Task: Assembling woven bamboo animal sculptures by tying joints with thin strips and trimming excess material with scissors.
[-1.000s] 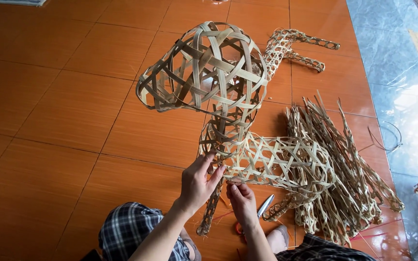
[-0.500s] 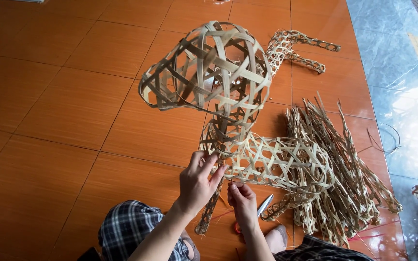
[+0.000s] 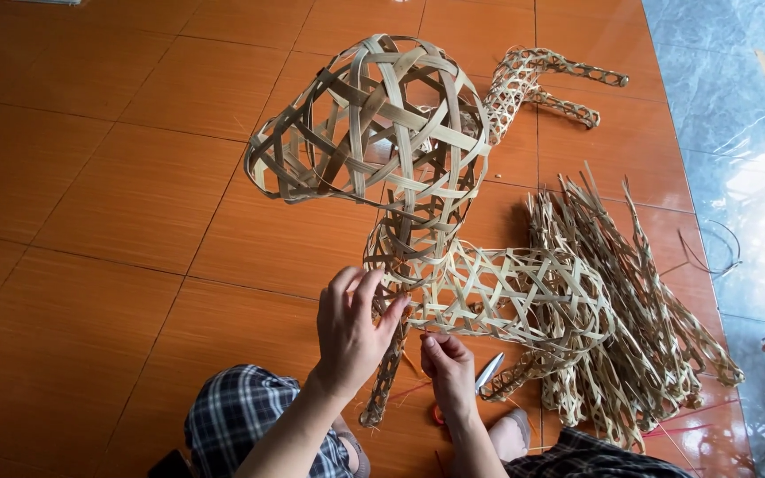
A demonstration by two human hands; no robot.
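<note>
A woven bamboo-strip animal figure [image 3: 489, 288] stands on the orange tiled floor, with a big open-weave head [image 3: 374, 133], a neck and a lattice body. My left hand [image 3: 354, 332] has its fingers spread against the base of the neck, where a front leg [image 3: 390, 376] hangs down. My right hand [image 3: 447, 367] is closed just under the chest, pinching a thin strip there. Which strip it pinches is hard to make out.
A pile of woven bamboo pieces with loose strip ends [image 3: 630, 327] lies to the right. Two woven horn-like parts [image 3: 551, 80] lie behind the head. Scissors [image 3: 487, 372] lie on the floor by my right hand. My checked-trouser knees [image 3: 241, 416] sit at the bottom. A grey-blue floor strip [image 3: 737, 133] runs along the right.
My left hand has slid up from the leg to the base of the neck. My right hand stays low under the chest. The view has shifted slightly.
</note>
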